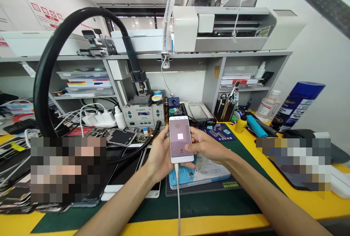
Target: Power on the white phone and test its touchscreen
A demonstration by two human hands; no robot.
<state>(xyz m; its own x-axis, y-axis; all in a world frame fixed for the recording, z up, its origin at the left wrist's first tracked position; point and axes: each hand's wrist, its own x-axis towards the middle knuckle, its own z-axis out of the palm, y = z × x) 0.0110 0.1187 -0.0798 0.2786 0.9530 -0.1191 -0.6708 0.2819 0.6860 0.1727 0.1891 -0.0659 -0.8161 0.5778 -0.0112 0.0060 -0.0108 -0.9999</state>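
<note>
A white smartphone (181,139) with a lit pinkish screen stands tilted up in front of me, a white charging cable (178,192) plugged into its bottom edge. My left hand (161,154) is closed round it from the left and behind, fingertips showing below its lower right corner. From the right, my right hand (207,145) takes the phone's side, one digit lying on the lower part of the screen and another at the edge; its remaining fingers are partly hidden. Beneath the phone lies a blue and white packet (210,168) on a dark perforated mat (202,189).
Phones and screen parts (16,196) pile up on the left. A soldering or hot-air station (143,115) stands behind, with a thick black flexible hose (41,65) arching at left. Bottles, a blue spray can (298,105) and a tool holder (225,108) stand at right. Two areas are pixelated.
</note>
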